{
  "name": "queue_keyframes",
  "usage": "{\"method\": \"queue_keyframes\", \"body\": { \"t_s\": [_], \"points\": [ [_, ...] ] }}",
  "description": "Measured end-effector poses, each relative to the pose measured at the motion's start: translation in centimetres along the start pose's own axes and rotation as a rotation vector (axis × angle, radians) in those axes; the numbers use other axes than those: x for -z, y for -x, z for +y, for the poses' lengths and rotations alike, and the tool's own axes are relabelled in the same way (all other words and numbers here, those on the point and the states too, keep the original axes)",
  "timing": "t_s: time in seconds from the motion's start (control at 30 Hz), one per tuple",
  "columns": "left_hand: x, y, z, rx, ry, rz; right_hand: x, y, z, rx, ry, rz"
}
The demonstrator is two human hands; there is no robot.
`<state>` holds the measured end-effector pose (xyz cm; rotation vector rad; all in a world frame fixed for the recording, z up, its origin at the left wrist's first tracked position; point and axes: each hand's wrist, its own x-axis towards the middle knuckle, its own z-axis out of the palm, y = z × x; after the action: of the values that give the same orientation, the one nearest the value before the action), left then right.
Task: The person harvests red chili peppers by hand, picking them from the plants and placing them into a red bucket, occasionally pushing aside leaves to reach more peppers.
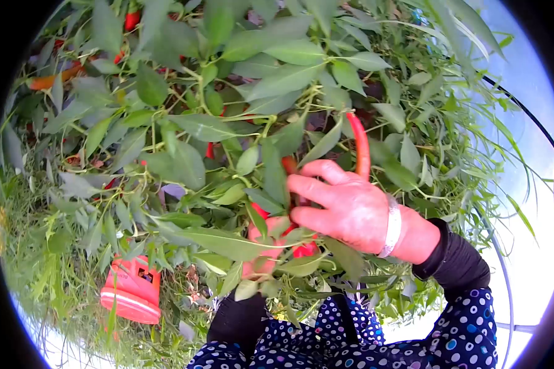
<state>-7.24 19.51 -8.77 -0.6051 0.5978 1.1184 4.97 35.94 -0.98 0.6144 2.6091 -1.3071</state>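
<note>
Among the leaves of a pepper plant, my right hand (351,206) reaches in from the right, its fingers bent and their tips partly hidden by leaves. A long red pepper (359,146) hangs just above its knuckles. Lower and to the left, my left hand (264,246) is mostly covered by leaves. Red peppers (305,247) show between and below the two hands. What either hand holds is hidden by the foliage.
A red container (132,289) lies in the grass at the lower left. An orange-red pepper (55,79) and more red ones (132,20) hang at the upper left. A dark thin hose (520,104) curves along the right side.
</note>
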Motion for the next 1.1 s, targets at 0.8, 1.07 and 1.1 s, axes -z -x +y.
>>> {"method": "queue_keyframes", "body": {
  "t_s": [0.8, 1.07, 1.1],
  "points": [
    [-1.3, -1.3, -0.3, 0.072, -0.151, -0.114, 2.2, 7.2, 3.8, -0.589, -0.18, 0.301],
    [-1.1, 2.2, 0.5, 0.009, -0.021, -0.164, -4.8, 24.1, 5.2, -1.197, -1.03, 0.386],
    [-1.0, 2.7, 0.6, 0.034, -0.272, -0.198, -3.8, 22.1, 2.4, -1.089, -0.793, 0.374]
  ]
}}
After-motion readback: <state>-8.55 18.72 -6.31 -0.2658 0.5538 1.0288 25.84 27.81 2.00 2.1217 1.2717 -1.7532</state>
